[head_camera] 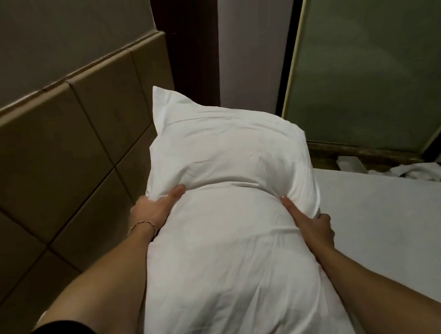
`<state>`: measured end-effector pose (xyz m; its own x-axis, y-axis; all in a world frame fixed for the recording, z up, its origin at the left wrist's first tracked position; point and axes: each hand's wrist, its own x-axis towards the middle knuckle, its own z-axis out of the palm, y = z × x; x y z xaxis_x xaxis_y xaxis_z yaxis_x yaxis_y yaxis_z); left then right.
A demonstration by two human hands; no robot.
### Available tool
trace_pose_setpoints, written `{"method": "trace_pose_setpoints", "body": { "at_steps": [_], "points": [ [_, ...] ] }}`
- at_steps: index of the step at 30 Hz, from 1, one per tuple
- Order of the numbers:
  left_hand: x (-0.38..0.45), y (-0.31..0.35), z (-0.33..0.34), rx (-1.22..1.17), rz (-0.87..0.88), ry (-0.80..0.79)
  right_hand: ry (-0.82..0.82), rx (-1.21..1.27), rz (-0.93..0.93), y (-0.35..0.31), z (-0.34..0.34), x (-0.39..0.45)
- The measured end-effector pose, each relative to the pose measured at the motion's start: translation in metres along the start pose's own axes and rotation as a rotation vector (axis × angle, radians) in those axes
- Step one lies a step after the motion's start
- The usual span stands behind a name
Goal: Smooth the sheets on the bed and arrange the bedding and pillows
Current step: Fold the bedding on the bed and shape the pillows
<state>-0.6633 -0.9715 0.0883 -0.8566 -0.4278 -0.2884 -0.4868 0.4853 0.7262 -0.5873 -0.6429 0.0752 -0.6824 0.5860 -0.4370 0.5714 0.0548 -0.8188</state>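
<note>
Our left hand point(154, 208) and right hand point(310, 226) clamp the two sides of a plump white cotton pillow point(227, 166), fingers pressing into its fabric. It lies at the head of the bed against the tan padded square-panelled headboard point(53, 148), overlapping a second white pillow point(227, 277) nearer us, beside the smooth white sheet point(404, 227). A thin bracelet point(144, 226) circles our left wrist.

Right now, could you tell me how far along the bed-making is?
Done: the flat white sheet on the mattress looks smooth where visible. In hand: the left hand and right hand squeeze the sides of the plump white pillow beside the tan padded headboard. Left: settling that pillow; crumpled white linen lies past the bed's far edge. No cover is visible.
</note>
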Motion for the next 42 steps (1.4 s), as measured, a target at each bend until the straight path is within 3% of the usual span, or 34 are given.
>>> {"method": "trace_pose_setpoints", "body": {
  "at_steps": [13, 18, 21, 23, 25, 28, 30, 32, 36, 42],
  "points": [
    [0.127, -0.104, -0.005, 0.042, -0.061, -0.034, 0.060, -0.069, 0.085, 0.040, 0.157, 0.019],
    [0.154, -0.152, 0.023, 0.006, -0.150, -0.125, 0.036, -0.162, 0.157, 0.081, 0.190, 0.053],
    [0.160, -0.142, 0.021, 0.009, -0.087, -0.125, 0.041, -0.248, 0.199, 0.072, 0.195, 0.061],
    [0.164, -0.118, 0.015, 0.082, 0.024, -0.082, 0.124, -0.289, 0.078, 0.051, 0.194, 0.060],
    [0.169, -0.084, 0.010, 0.201, 0.255, -0.067, 0.168, -0.388, -0.221, 0.021, 0.196, 0.056],
    [0.176, -0.031, 0.015, 0.412, 0.629, -0.102, 0.031, -0.572, -0.686, -0.029, 0.225, 0.045],
    [0.179, -0.005, 0.031, 0.534, 0.734, -0.197, -0.121, -0.731, -0.830, -0.049, 0.256, 0.039],
    [0.181, 0.005, 0.054, 0.681, 0.735, -0.280, -0.195, -0.875, -0.854, -0.048, 0.282, 0.042],
    [0.188, -0.024, 0.083, 0.736, 0.574, -0.254, -0.101, -1.028, -0.882, -0.017, 0.288, 0.068],
    [0.184, -0.048, 0.076, 0.724, 0.410, -0.239, -0.136, -1.077, -0.588, -0.016, 0.253, 0.105]
  ]
}}
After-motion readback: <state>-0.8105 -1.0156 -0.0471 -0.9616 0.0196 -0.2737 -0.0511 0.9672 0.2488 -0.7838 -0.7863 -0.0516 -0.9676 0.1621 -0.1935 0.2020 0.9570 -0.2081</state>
